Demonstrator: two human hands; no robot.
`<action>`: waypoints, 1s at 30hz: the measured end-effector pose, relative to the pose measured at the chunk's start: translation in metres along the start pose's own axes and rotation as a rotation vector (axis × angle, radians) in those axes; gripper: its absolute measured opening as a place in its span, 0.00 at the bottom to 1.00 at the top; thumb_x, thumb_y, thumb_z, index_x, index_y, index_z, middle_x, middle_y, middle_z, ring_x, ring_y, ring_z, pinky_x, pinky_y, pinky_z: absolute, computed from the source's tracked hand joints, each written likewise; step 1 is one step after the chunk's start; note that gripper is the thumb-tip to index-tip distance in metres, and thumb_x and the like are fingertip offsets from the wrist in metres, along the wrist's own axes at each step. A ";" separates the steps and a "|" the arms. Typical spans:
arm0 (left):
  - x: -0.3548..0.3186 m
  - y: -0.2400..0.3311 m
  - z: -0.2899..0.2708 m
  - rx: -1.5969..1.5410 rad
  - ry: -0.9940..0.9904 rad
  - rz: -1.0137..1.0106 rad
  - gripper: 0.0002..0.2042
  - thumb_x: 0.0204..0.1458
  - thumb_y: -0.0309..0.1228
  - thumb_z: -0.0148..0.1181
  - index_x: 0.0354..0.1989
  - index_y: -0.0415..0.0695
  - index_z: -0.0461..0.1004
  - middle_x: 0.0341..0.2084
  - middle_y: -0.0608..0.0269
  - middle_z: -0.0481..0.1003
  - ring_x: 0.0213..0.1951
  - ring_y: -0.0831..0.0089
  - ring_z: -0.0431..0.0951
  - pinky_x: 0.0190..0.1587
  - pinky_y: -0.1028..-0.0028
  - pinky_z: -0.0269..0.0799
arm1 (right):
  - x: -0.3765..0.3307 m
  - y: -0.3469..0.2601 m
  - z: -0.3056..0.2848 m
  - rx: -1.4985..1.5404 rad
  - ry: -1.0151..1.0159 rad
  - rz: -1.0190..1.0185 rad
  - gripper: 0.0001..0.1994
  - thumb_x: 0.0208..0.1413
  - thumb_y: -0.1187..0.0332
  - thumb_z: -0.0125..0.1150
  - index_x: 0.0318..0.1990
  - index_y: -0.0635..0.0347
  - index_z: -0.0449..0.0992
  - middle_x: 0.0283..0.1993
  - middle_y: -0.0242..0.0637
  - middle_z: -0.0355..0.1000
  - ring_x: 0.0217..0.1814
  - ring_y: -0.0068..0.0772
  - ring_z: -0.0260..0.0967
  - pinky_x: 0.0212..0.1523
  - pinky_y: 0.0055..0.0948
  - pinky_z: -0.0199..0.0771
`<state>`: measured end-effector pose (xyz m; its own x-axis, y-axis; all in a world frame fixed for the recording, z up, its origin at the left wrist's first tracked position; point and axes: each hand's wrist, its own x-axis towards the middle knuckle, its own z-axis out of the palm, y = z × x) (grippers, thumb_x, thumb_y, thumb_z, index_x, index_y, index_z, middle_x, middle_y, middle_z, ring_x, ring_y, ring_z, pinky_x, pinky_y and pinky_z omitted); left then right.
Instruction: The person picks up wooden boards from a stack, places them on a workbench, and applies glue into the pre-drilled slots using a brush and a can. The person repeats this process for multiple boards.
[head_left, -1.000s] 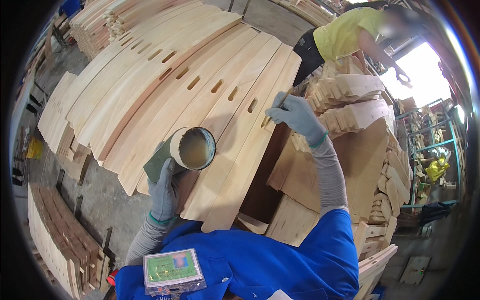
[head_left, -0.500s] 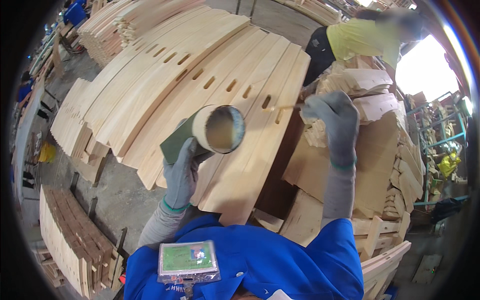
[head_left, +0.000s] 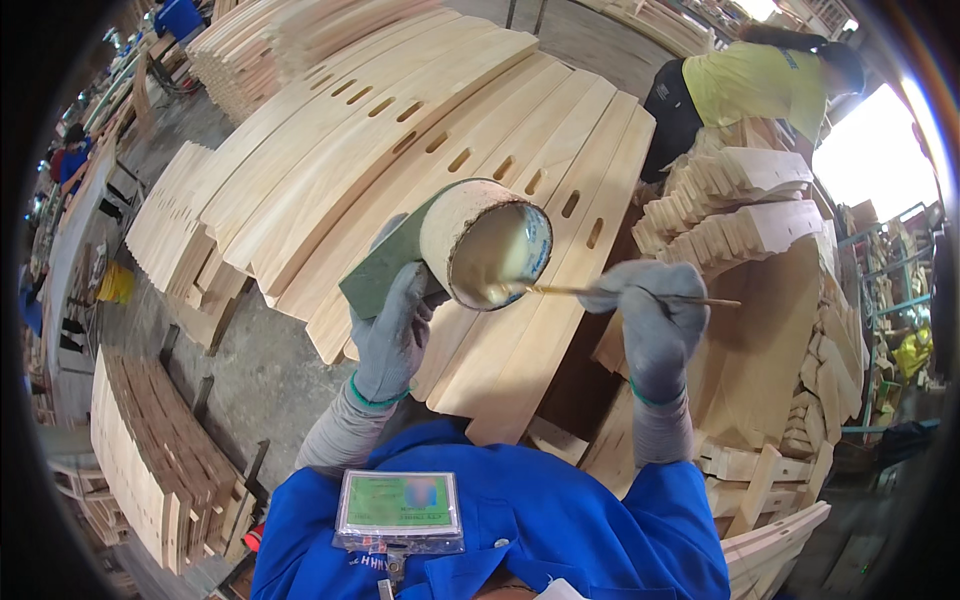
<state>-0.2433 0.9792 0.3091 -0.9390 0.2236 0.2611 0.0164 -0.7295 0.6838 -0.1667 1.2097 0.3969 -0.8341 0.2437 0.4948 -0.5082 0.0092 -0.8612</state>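
- Head view, nearest: a blue work shirt [head_left: 520, 520] carries a clear plastic badge holder [head_left: 400, 510] with a green card.
- Left hand [head_left: 395, 330], in a grey knit glove with a green cuff, is clasped around a green glue can [head_left: 460, 250]. The can is cylindrical, its rim crusted cream, and it is tilted so that its mouth faces the camera. Pale glue coats the inside.
- Right hand [head_left: 650, 325], in a matching grey glove, pinches a thin wooden stick [head_left: 620, 293]. The stick lies almost level and its tip rests inside the can's lower rim.
- Beneath both hands lie curved pale wooden slats [head_left: 400, 150], smooth, with oblong slots cut through them.
- Right of these, stacked carved wooden parts [head_left: 740, 200] show stepped edges.
- Farthest: a person in a yellow shirt [head_left: 750, 80] bends over the stack.
- Change since half a second earlier: the right hand has come down from the slats and the stick has entered the can.
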 end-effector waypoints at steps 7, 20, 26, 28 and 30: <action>0.010 -0.004 0.042 0.009 0.343 -0.036 0.13 0.56 0.24 0.53 0.50 0.36 0.68 0.31 0.65 0.73 0.23 0.84 0.68 0.31 0.80 0.71 | -0.010 0.013 0.013 0.136 0.164 0.085 0.06 0.52 0.85 0.42 0.35 0.66 0.63 0.34 0.51 0.71 0.33 0.38 0.74 0.37 0.35 0.79; 0.004 -0.044 0.021 0.227 0.184 0.180 0.25 0.58 0.20 0.46 0.63 0.33 0.49 0.63 0.52 0.50 0.57 0.64 0.64 0.55 0.64 0.69 | -0.041 0.038 0.021 -0.005 0.199 -0.121 0.06 0.52 0.86 0.42 0.34 0.66 0.61 0.38 0.51 0.68 0.33 0.40 0.74 0.36 0.36 0.81; -0.003 -0.023 0.014 0.134 0.273 -0.099 0.26 0.59 0.24 0.46 0.65 0.37 0.47 0.55 0.54 0.62 0.54 0.66 0.68 0.56 0.65 0.69 | 0.062 0.054 -0.057 -0.415 0.095 0.121 0.03 0.54 0.77 0.56 0.30 0.66 0.70 0.28 0.38 0.72 0.32 0.24 0.72 0.37 0.21 0.72; -0.007 -0.027 0.004 0.141 0.259 -0.100 0.25 0.59 0.24 0.46 0.64 0.37 0.47 0.55 0.54 0.62 0.54 0.65 0.68 0.55 0.65 0.69 | 0.101 0.066 -0.077 -0.404 0.058 0.255 0.05 0.54 0.74 0.57 0.29 0.65 0.69 0.27 0.36 0.71 0.27 0.22 0.71 0.33 0.20 0.74; -0.008 -0.029 -0.003 0.193 0.247 -0.101 0.25 0.60 0.25 0.46 0.64 0.38 0.48 0.55 0.54 0.62 0.54 0.65 0.68 0.55 0.65 0.70 | 0.127 0.087 -0.094 -0.399 -0.033 0.350 0.07 0.53 0.71 0.59 0.29 0.65 0.69 0.26 0.36 0.70 0.26 0.22 0.71 0.32 0.20 0.74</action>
<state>-0.2377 0.9970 0.2849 -0.9938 0.1076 0.0288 -0.0379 -0.5705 0.8204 -0.2967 1.3331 0.3745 -0.9488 0.2676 0.1681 -0.0827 0.3031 -0.9494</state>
